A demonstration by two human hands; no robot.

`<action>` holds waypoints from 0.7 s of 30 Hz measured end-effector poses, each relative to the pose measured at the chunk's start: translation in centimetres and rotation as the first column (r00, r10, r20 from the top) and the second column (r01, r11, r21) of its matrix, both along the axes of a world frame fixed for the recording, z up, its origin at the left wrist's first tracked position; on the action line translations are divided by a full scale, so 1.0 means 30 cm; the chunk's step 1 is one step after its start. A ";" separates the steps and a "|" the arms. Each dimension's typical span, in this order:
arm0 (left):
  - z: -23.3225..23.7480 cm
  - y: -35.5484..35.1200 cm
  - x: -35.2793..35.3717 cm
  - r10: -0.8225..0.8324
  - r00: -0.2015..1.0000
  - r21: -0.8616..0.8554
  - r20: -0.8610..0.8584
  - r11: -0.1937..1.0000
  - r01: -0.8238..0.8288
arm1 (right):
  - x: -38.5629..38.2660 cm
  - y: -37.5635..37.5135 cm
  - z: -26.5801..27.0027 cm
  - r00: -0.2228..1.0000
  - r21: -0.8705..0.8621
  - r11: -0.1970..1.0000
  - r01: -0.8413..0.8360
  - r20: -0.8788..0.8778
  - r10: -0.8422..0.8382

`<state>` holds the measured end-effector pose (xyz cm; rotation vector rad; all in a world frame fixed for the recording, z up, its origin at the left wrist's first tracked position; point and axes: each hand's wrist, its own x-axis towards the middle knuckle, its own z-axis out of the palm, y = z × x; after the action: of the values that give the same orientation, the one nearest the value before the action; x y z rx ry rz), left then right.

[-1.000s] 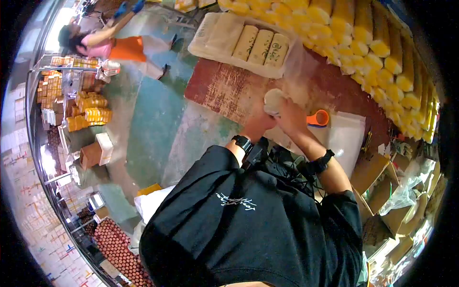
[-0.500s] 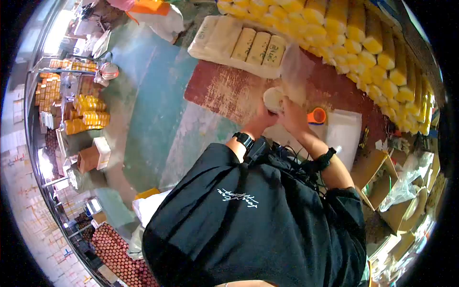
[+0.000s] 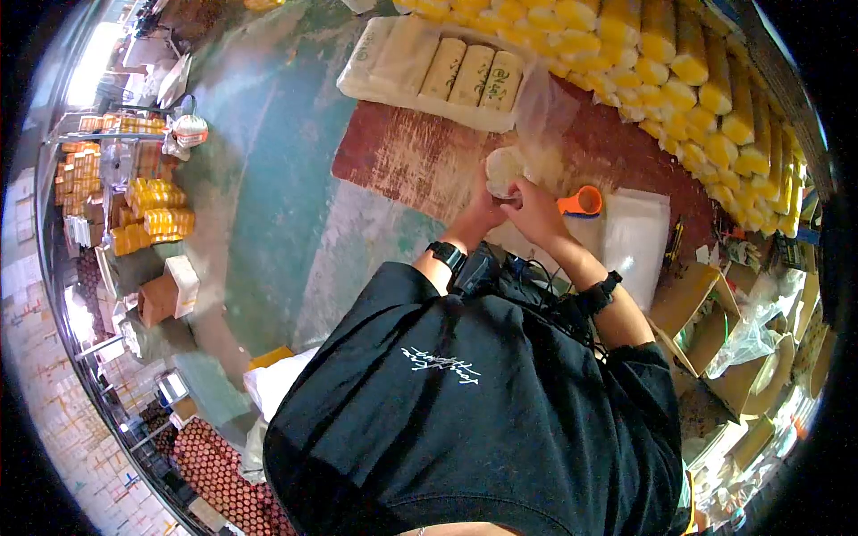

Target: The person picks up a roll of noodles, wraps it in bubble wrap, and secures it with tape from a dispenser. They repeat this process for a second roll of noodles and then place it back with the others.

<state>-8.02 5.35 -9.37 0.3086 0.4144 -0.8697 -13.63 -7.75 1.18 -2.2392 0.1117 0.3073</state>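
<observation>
Off-white roll (image 3: 506,166), held between left grip (image 3: 483,211), right grip (image 3: 539,214)

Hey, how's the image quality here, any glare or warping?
Head view: strong fisheye warping, with blackened corners; head view: glare washes out the bright patch at upper left, and shine shows on the white sheet at right; head view: the pale round item looks soft, lacking fine detail.

Left hand (image 3: 483,209) and right hand (image 3: 534,211) sit close together, fingers (image 3: 518,191) curled.
</observation>
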 end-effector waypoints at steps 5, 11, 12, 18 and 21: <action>-0.061 -0.005 -0.018 0.002 1.000 0.029 0.029 1.000 -0.002 | -0.010 0.002 0.002 0.989 0.317 0.948 0.003 -0.142 0.044; 0.003 -0.036 -0.037 0.078 0.994 -0.066 -0.073 0.994 -0.083 | -0.017 0.024 0.095 0.975 0.002 0.975 0.222 0.000 -0.222; -0.015 -0.040 -0.035 0.086 0.993 -0.057 -0.079 0.994 -0.091 | -0.011 0.034 0.103 0.985 -0.104 0.981 0.165 -0.039 -0.170; -0.018 -0.072 -0.106 0.158 0.987 -0.022 0.000 0.987 -0.158 | 0.008 0.033 0.024 0.979 -0.217 0.963 0.162 -0.084 -0.183; 0.007 -0.088 -0.100 0.188 0.971 -0.069 0.145 0.981 -0.179 | -0.010 0.012 0.024 0.970 -0.185 0.953 0.239 -0.007 -0.244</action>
<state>-11.02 2.73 -9.16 0.2782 0.2727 -0.6702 -13.94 -7.38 1.92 -2.3713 0.4427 0.2034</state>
